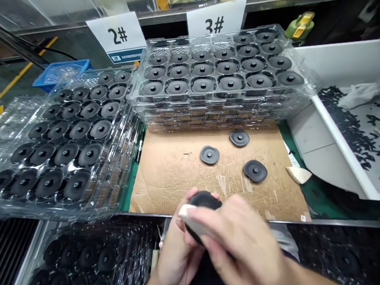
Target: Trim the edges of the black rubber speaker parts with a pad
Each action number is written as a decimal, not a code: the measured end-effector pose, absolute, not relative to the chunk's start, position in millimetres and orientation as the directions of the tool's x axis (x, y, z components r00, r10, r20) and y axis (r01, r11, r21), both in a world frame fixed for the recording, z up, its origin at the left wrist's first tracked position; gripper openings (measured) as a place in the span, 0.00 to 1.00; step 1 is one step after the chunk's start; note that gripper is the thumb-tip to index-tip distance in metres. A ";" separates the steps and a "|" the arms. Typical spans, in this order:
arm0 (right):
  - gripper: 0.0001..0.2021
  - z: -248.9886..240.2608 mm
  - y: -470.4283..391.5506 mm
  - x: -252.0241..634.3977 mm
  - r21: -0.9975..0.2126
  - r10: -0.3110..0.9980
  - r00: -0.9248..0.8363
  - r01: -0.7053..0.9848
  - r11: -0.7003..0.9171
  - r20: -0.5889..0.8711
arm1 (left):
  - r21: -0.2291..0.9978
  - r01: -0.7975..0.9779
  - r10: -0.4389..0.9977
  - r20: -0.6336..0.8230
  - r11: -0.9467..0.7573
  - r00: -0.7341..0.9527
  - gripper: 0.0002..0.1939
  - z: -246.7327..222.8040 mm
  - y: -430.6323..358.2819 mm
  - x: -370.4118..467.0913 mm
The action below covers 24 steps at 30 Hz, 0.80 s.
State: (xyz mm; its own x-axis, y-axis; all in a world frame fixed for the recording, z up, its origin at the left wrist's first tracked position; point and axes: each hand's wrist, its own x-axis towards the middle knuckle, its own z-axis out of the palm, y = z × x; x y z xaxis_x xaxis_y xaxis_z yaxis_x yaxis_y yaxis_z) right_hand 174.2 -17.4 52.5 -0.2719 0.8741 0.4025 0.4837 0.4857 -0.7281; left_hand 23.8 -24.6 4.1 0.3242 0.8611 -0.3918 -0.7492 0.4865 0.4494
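Note:
My left hand (181,247) is closed around a black rounded disc (204,199), held up in front of the cardboard's near edge. Over that disc lies my right hand (245,238), blurred by motion, gripping a white wedge-like piece (186,210) against or just above it; contact is hard to make out. Much of the disc is hidden by the fingers. On the cardboard sheet (166,174) beyond are three loose dark discs, each with a small central stud: a left one (209,154), a back one (239,137) and a right one (255,171).
Clear plastic trays of discs are stacked at the back (220,108) and left (111,182); more trays (71,263) sit lower left. A white bin (344,157) at right holds small black parts (348,122). Beside it lies a cream wedge (299,175). Paper signs (117,37) hang behind.

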 end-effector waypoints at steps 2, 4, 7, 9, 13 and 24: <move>0.14 58.1 -17.0 163.7 -0.711 0.849 -0.362 0.471 0.522 0.384 | 0.470 -0.742 0.865 -0.402 0.477 0.302 0.23 3.1 -25.7 24.3; 0.13 58.3 -15.1 156.7 -0.707 0.866 -0.394 0.514 0.486 0.309 | 0.475 -0.748 0.866 -0.421 0.463 0.269 0.21 3.2 -26.1 25.0; 0.15 55.5 -12.3 151.7 -0.664 0.869 -0.326 0.560 0.495 0.372 | 0.489 -0.753 0.865 -0.455 0.441 0.211 0.21 4.8 -24.7 25.8; 0.15 53.3 -12.3 154.6 -0.679 0.859 -0.323 0.526 0.512 0.398 | 0.516 -0.740 0.875 -0.439 0.431 0.203 0.23 5.4 -22.4 24.0; 0.14 48.6 -16.0 179.9 -0.825 0.915 -0.375 0.462 0.324 0.149 | 0.544 -0.722 0.882 -0.425 0.428 0.202 0.25 4.3 -20.1 17.8; 0.14 63.9 -15.6 174.1 -0.794 0.842 -0.461 0.382 0.473 0.280 | 0.486 -0.718 0.854 -0.420 0.498 0.308 0.24 13.3 -23.0 19.9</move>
State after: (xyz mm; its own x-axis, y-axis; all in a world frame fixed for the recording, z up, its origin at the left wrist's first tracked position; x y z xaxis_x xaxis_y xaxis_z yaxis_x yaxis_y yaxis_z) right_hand 174.1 -15.6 63.9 -0.4608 0.8421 0.2802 0.3817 0.4731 -0.7940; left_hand 19.9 -23.0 13.3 0.3078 0.8539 -0.4197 -0.7179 0.4979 0.4865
